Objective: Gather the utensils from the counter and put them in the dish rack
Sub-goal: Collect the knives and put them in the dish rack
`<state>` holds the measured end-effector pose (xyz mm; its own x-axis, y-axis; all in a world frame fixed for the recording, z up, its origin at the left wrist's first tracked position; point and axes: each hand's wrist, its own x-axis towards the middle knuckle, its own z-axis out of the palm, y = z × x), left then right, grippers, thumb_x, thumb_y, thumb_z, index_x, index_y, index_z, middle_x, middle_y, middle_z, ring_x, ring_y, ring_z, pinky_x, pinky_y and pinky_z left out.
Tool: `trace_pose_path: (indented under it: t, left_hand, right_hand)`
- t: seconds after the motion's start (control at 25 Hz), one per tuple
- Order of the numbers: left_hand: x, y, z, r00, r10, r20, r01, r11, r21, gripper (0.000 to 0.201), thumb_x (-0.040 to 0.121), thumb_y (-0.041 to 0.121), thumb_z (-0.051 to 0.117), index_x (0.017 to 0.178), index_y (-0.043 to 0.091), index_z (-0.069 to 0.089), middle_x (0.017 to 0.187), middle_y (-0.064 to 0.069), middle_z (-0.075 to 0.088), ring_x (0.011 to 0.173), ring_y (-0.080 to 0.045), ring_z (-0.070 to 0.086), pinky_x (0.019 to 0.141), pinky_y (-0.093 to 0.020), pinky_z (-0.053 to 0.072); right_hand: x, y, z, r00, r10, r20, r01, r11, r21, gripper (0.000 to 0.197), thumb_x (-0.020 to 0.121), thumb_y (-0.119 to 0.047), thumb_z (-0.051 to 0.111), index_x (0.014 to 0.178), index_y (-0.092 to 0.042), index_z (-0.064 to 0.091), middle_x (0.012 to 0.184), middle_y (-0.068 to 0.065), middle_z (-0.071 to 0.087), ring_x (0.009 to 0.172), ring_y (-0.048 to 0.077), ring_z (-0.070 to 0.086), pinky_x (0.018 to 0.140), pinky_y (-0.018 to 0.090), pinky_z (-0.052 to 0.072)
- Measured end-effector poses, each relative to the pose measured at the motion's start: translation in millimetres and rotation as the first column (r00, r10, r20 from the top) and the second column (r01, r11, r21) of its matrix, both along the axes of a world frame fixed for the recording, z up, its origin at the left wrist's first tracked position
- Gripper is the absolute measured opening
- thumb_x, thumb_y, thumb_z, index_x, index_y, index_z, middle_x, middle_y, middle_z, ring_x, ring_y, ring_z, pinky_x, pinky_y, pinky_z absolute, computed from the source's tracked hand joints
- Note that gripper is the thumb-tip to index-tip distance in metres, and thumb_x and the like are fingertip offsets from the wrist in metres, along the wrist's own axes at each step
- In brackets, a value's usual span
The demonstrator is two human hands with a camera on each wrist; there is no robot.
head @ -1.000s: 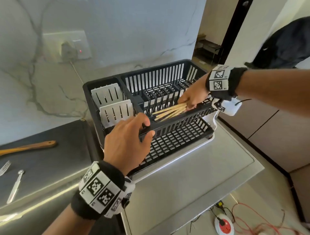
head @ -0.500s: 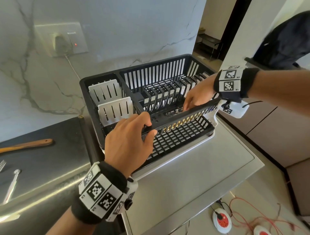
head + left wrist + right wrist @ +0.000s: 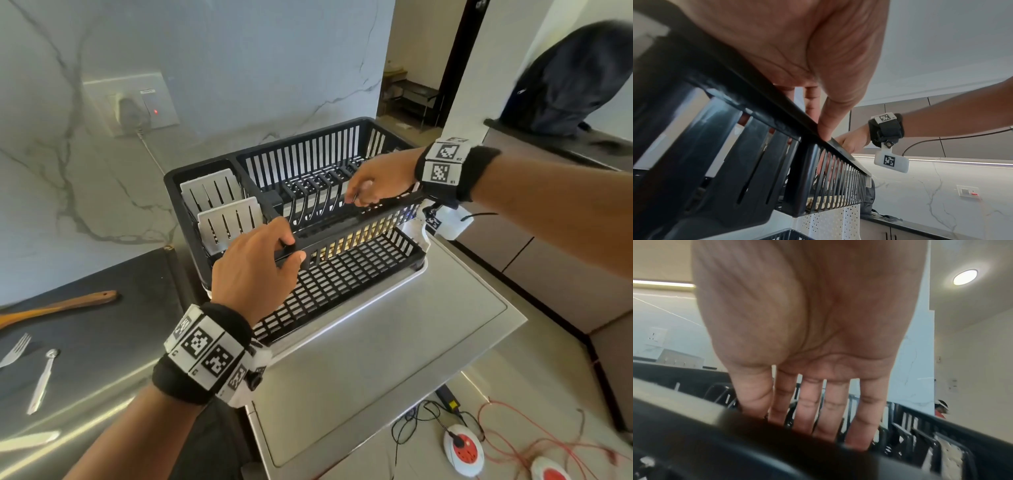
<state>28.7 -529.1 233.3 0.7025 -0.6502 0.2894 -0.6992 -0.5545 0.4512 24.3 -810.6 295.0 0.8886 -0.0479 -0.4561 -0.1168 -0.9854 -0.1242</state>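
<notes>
The black dish rack [image 3: 342, 150] stands on a steel drainboard [image 3: 394, 359]. My left hand [image 3: 291, 248] grips its front rim [image 3: 756, 100], thumb outside and fingers inside. My right hand [image 3: 359, 198] hangs over the plate slots with straight, spread fingers [image 3: 818, 410] that hold nothing. Pale wooden chopsticks [image 3: 356, 240] lie inside the rack behind the front slats, also seen as chopsticks [image 3: 828, 201] from below. On the dark counter at the left lie a wooden spatula [image 3: 58, 306], a fork [image 3: 15, 349] and a small spoon [image 3: 42, 380].
Two white slotted cutlery holders [image 3: 226, 219] sit in the rack's left compartment. A wall socket [image 3: 137, 102] with a plug and cable is behind the rack. The drainboard ends at the right; power strips [image 3: 462, 448] and red cables lie on the floor below.
My right hand lowered the chopsticks into the rack, let them go and has lifted a little. My left hand has kept its grip on the front rim.
</notes>
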Motion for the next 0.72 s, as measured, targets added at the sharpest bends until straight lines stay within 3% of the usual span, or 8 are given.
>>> trace_pose_path:
  t: [0.12, 0.2, 0.24, 0.32, 0.44, 0.52, 0.6, 0.72]
  left_hand:
    - [1, 3, 3, 0.999, -0.008, -0.039, 0.005, 0.998, -0.060, 0.020, 0.086, 0.037, 0.066, 0.102, 0.028, 0.057, 0.085, 0.010, 0.064, 0.078, -0.008, 0.060, 0.068, -0.022, 0.046]
    - [0, 15, 5, 1.000, 0.017, 0.013, -0.015, 0.993, -0.115, 0.030, 0.084, 0.040, 0.066, 0.110, 0.028, 0.057, 0.091, 0.007, 0.064, 0.084, -0.013, 0.060, 0.076, -0.030, 0.050]
    - [2, 26, 5, 0.997, 0.056, 0.059, -0.047, 0.989, -0.137, 0.033, 0.083, 0.042, 0.066, 0.112, 0.028, 0.056, 0.096, 0.005, 0.064, 0.091, -0.016, 0.059, 0.082, -0.036, 0.048]
    - [9, 59, 3, 0.982, 0.164, 0.099, -0.145, 0.974, -0.174, 0.040, 0.082, 0.044, 0.066, 0.115, 0.026, 0.056, 0.111, 0.000, 0.061, 0.104, -0.022, 0.054, 0.089, -0.036, 0.040]
    - [21, 131, -8, 0.943, 0.328, 0.051, -0.315, 0.934, -0.169, 0.043, 0.081, 0.044, 0.068, 0.117, 0.025, 0.055, 0.120, -0.005, 0.057, 0.111, -0.026, 0.051, 0.090, -0.037, 0.037]
    - [29, 190, -31, 0.893, 0.451, -0.008, -0.450, 0.890, -0.077, 0.043, 0.080, 0.047, 0.068, 0.116, 0.027, 0.055, 0.119, -0.006, 0.057, 0.112, -0.030, 0.051, 0.091, -0.044, 0.041]
    - [36, 254, -62, 0.801, 0.594, -0.077, -0.586, 0.803, 0.106, 0.048, 0.078, 0.051, 0.067, 0.119, 0.031, 0.053, 0.123, -0.005, 0.055, 0.117, -0.032, 0.050, 0.093, -0.051, 0.042]
    - [40, 348, -108, 0.670, 0.729, -0.140, -0.667, 0.674, 0.318, 0.055, 0.074, 0.052, 0.069, 0.123, 0.032, 0.053, 0.129, -0.004, 0.053, 0.122, -0.031, 0.048, 0.095, -0.052, 0.043]
  right_hand:
    - [-3, 27, 10, 0.964, 0.075, 0.256, -0.078, 0.997, 0.005, 0.032, 0.102, -0.029, 0.049, 0.130, -0.020, 0.062, 0.128, 0.001, 0.065, 0.111, 0.011, 0.058, 0.109, 0.036, 0.032]
    - [-3, 53, 13, 0.897, 0.124, 0.423, -0.135, 0.991, -0.006, 0.032, 0.100, -0.036, 0.049, 0.124, -0.021, 0.066, 0.120, -0.001, 0.068, 0.106, 0.010, 0.059, 0.097, 0.031, 0.036]
    - [-3, 70, 13, 0.861, 0.139, 0.490, -0.153, 0.988, -0.013, 0.031, 0.099, -0.039, 0.049, 0.120, -0.024, 0.068, 0.113, -0.004, 0.069, 0.100, 0.010, 0.061, 0.091, 0.029, 0.039]
    - [-3, 111, 14, 0.797, 0.166, 0.581, -0.180, 0.983, -0.033, 0.029, 0.096, -0.043, 0.050, 0.113, -0.029, 0.070, 0.099, -0.014, 0.065, 0.089, 0.007, 0.058, 0.081, 0.026, 0.038]
    - [-3, 182, 12, 0.704, 0.222, 0.675, -0.283, 0.959, -0.020, 0.027, 0.094, -0.046, 0.051, 0.106, -0.033, 0.071, 0.088, -0.019, 0.063, 0.080, 0.002, 0.057, 0.077, 0.025, 0.045]
    - [1, 236, 2, 0.636, 0.284, 0.718, -0.402, 0.916, -0.007, 0.026, 0.092, -0.045, 0.053, 0.103, -0.032, 0.072, 0.087, -0.017, 0.067, 0.079, 0.004, 0.061, 0.076, 0.031, 0.054]
    - [8, 295, -22, 0.615, 0.347, 0.708, -0.505, 0.863, 0.016, 0.023, 0.091, -0.043, 0.055, 0.101, -0.031, 0.072, 0.087, -0.014, 0.068, 0.079, 0.007, 0.063, 0.073, 0.035, 0.056]
    - [29, 379, -76, 0.712, 0.401, 0.576, -0.552, 0.827, 0.106, 0.024, 0.090, -0.045, 0.056, 0.105, -0.034, 0.070, 0.095, -0.011, 0.067, 0.090, 0.013, 0.064, 0.076, 0.037, 0.054]
